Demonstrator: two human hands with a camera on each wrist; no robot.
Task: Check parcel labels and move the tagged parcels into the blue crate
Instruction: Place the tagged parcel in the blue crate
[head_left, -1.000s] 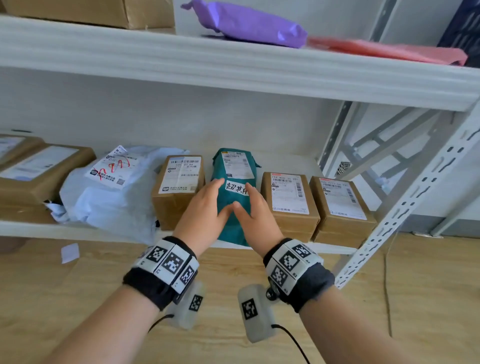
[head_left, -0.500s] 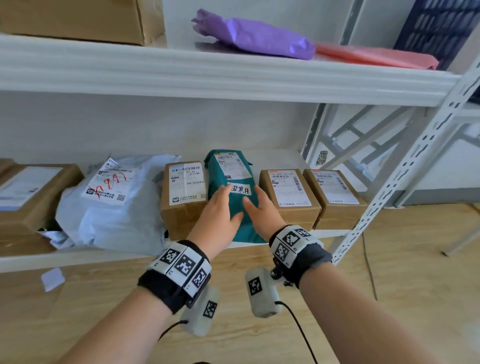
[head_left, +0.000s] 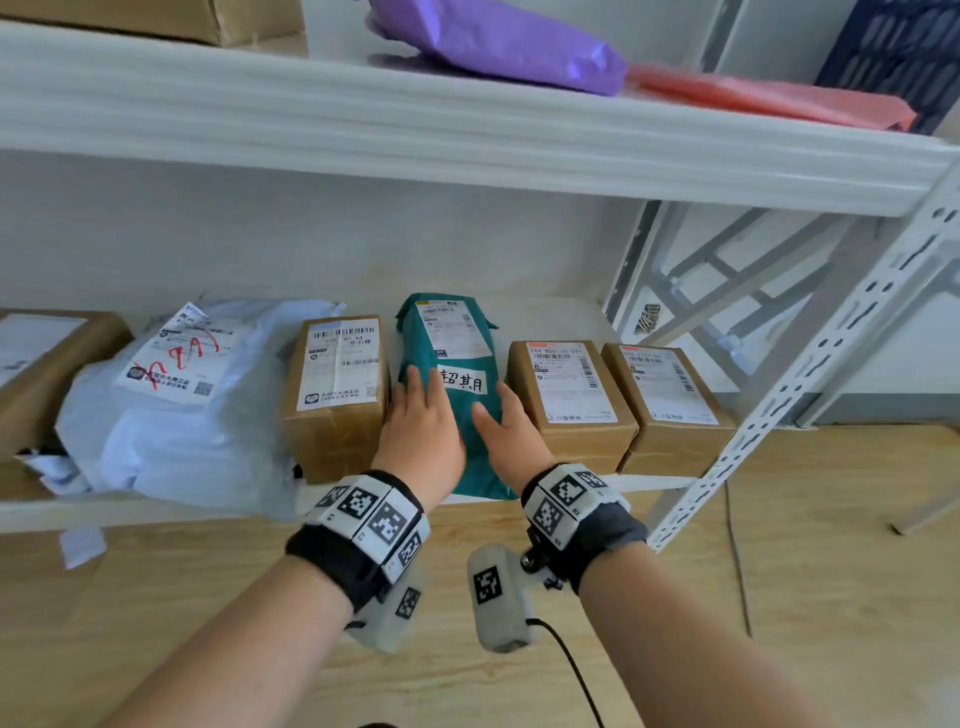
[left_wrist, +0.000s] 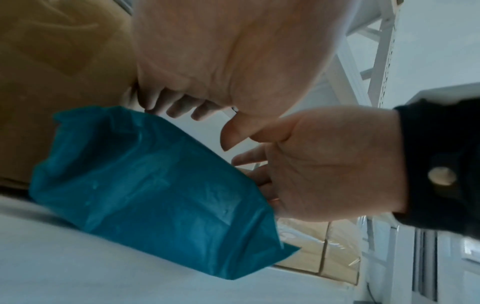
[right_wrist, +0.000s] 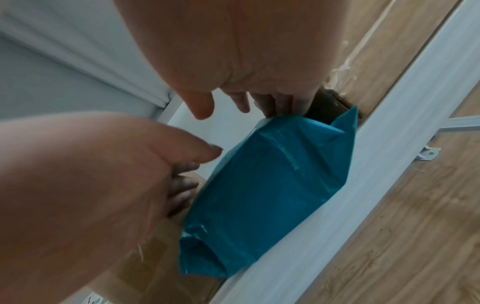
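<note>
My head camera looks forward and down at the lower shelf (head_left: 156, 512) from near. Each wrist camera looks along my palm from just below, very close. All three share the teal parcel (head_left: 462, 415) (left_wrist: 155, 195) (right_wrist: 265, 195) at the shelf's near edge.

Each bare forearm I watched wore a dark wristband (head_left: 602, 530) ringed with white black-patterned marker tiles (head_left: 371, 514) — a pale tagged camera pod (head_left: 496, 597) hung beneath, trailing black cable (head_left: 571, 670).
</note>
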